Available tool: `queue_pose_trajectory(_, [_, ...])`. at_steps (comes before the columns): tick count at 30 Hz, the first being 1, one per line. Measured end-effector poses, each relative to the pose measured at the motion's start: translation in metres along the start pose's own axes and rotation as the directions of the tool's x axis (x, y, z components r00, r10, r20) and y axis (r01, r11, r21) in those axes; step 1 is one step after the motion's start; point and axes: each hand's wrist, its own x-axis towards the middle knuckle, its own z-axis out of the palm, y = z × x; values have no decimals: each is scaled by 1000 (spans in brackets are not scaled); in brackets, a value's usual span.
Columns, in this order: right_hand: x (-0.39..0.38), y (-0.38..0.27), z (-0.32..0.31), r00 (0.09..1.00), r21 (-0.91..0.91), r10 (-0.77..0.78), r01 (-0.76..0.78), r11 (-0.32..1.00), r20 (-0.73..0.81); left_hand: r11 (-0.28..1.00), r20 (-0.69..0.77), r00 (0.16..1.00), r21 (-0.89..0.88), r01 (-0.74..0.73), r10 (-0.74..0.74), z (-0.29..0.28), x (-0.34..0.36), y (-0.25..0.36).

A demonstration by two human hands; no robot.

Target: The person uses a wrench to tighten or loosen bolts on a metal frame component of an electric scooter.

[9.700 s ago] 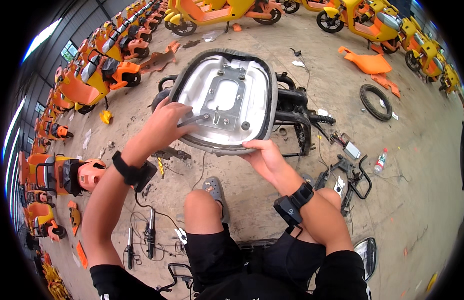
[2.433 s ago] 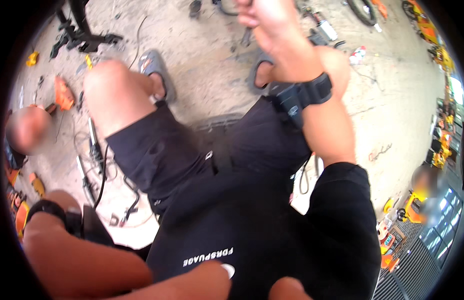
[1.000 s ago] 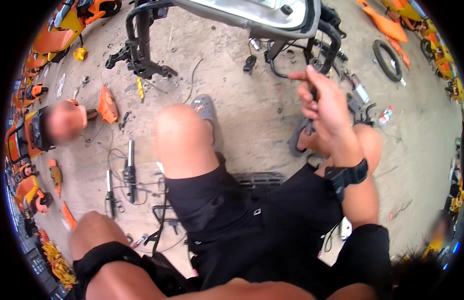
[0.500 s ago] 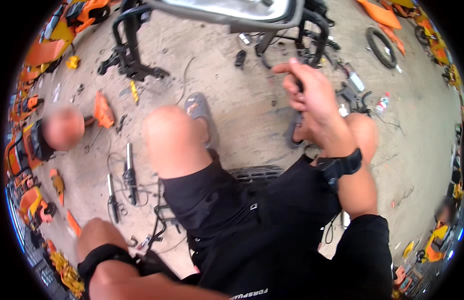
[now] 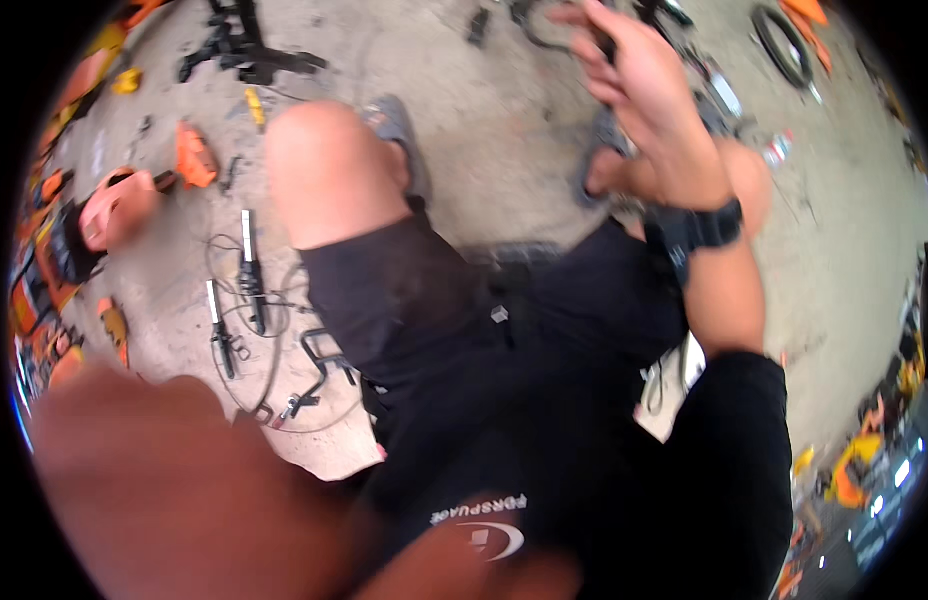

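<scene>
My right hand (image 5: 649, 95) is raised above my right knee, its fingers partly curled. Something small and dark shows between thumb and fingers, too hidden to name. A black strap with a device (image 5: 694, 235) circles that wrist. My left hand (image 5: 154, 470) is a large blur at the lower left, close to the camera; its fingers are smeared. Beyond my right hand stand the dark legs of a black metal frame, cut off by the top edge. My knees are apart, and I sit low above the concrete floor (image 5: 494, 150).
Left of my legs lie two silver-and-black tubes (image 5: 249, 280) with cables, a bent black bracket (image 5: 319, 365), an orange panel (image 5: 194, 155) and a yellow tool (image 5: 255, 107). Black frame feet (image 5: 249, 60) stand far left. A tyre (image 5: 781, 48) and a plastic bottle (image 5: 778, 148) lie right.
The view has tipped down toward my body, so the black frame's silver top has left the picture. My left arm has risen close to the camera. My right hand keeps its pose.
</scene>
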Motion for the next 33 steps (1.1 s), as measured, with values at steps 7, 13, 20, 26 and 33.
queue_pose_trajectory(7, [12, -10, -8, 995, 16, 94, -93, 996, -36, 815, 185, 973, -537, 215, -135, 107, 75, 3])
queue_pose_trajectory(13, [20, 7, 2, 990, 39, 137, -136, 990, -18, 607, 119, 968, -760, 232, -220, 135, 77, -3])
queue_pose_trajectory(20, [21, -3, -21, 995, -89, 64, -70, 994, -71, 614, 433, 900, -699, 367, -46, 75, 53, -26])
queue_pose_trajectory(26, [10, 6, -2, 984, -110, 152, -162, 981, -95, 159, 477, 763, -794, 587, -436, 105, 34, -108])
queue_pose_trajectory(33, [8, 6, 20, 990, 117, -127, 119, 986, 65, 432, 5, 789, -834, 342, -614, 142, 81, -193])
